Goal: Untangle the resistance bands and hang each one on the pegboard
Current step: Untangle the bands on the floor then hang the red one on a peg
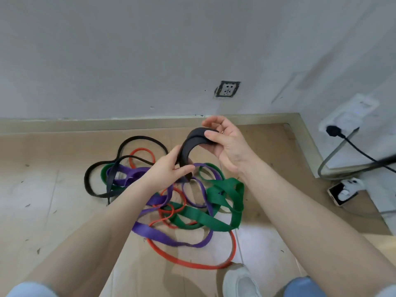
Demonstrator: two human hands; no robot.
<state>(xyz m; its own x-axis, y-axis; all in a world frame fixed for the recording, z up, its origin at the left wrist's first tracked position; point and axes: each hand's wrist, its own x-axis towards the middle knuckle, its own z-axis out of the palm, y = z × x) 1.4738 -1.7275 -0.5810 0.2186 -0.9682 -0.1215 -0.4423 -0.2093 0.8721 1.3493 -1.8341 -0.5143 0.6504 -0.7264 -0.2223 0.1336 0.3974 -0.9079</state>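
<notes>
Flooring [64, 159] of pale wood-look board runs up to a grey wall [150, 50], and the tangle of resistance bands [171, 200] lying on it serves as the landmark for everything else. Within that heap a wide green band [216, 197] spreads over its right side, a purple band [154, 233] loops through its middle and lower part, a thin red band [192, 263] sweeps round its near edge, and narrow black loops [90, 185] trail off its left side. Just above the heap both hands hold a wide black band [188, 146] arched between them: the left hand [169, 168] pinches its lower end with thumb and fingers, while the right hand [222, 142] grips its upper end, fingers curled over it. A white shoe [240, 281] stands below the heap. A wall socket [227, 89] sits above it, and a phone [342, 194] lies well to its right.
</notes>
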